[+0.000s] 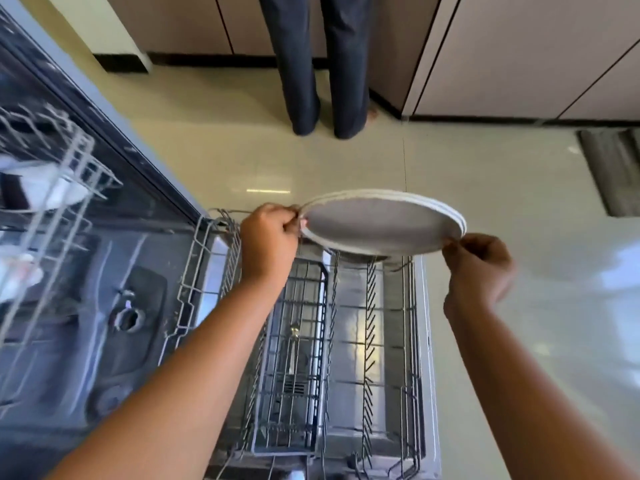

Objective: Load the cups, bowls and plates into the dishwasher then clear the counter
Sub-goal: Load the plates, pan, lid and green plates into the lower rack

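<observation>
Plates [377, 223] in a small stack, held nearly level just over the far end of the lower rack [414, 306], which is drawn out of the dishwasher. Pinched at the left rim by the left hand [268, 242] and at the right rim by the right hand [479, 268], each grip closed on the stack's edge. Likely step: slotting plates between the tines [370, 306]. Better not lowered as a stack. Take the weight in one hand, lift off the top plate with the other, tip it on edge, then slide it into a single gap. Keep clear of the cutlery basket [298, 341] beside the tine row. Deepen those fingertip pinches first; could slip.
</observation>
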